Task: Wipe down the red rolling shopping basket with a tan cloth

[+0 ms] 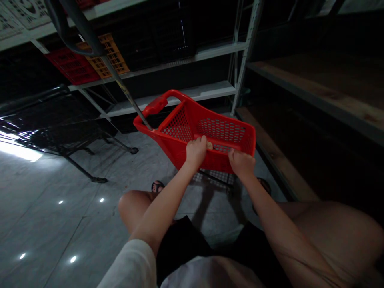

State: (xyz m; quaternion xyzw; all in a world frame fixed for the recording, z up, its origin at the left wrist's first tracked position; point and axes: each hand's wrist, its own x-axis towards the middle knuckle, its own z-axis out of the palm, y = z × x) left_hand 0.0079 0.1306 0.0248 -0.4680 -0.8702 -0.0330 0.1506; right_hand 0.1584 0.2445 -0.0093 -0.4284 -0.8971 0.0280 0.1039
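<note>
A small red plastic shopping cart (228,124) with a perforated basket stands on the floor in front of my knees. My left hand (196,152) is closed over the middle of its near rim. Farther right, my right hand (241,162) is closed on the same rim close to the corner. A small tan thing (209,145) shows just right of my left fingers; I cannot make out what it is. My fingertips are hidden by the backs of the hands.
A metal pole (126,92) with a dark grip slants up past the cart's handle. A black wheeled frame (81,172) stands to the left. Behind are white shelves (216,90) with red (72,66) and yellow crates (111,56). Wooden shelving (318,88) borders the right side.
</note>
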